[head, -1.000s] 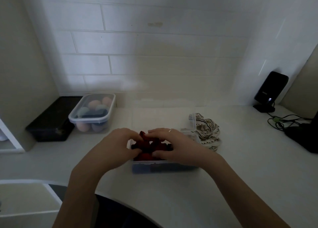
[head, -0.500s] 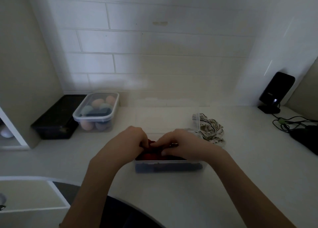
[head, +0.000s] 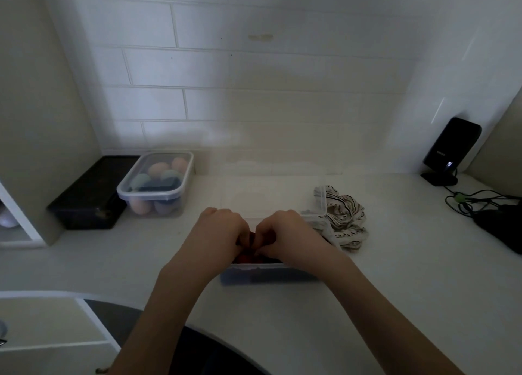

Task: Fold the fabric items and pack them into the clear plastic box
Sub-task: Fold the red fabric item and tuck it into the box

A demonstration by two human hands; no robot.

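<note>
Left hand: I see my left hand (head: 223, 233) curled over the open box, fingers bent down and pinching the red fabric (head: 248, 258) at its top edge.
Right hand: my right hand (head: 288, 234) mirrors it, knuckles nearly touching the left, fingertips closed on the same cloth.
Red fabric: mostly hidden under both hands; only a dark red strip shows inside the clear plastic box (head: 268, 275), above a darker layer I cannot identify.
Handling: I judge it soft, light and limp, springing back up when released, so I would press with flat fingers on the fold, not the loose edges.
Box: thin clear walls, probably light enough to slide on the counter (head: 395, 290); one hand may need to steady the rim.
Lid: a clear lid (head: 271, 193) lies just behind the box.
Striped cloth: a crumpled striped cloth (head: 347, 219) sits just right of the box, unfolded; best taken by a hem or corner.
</note>
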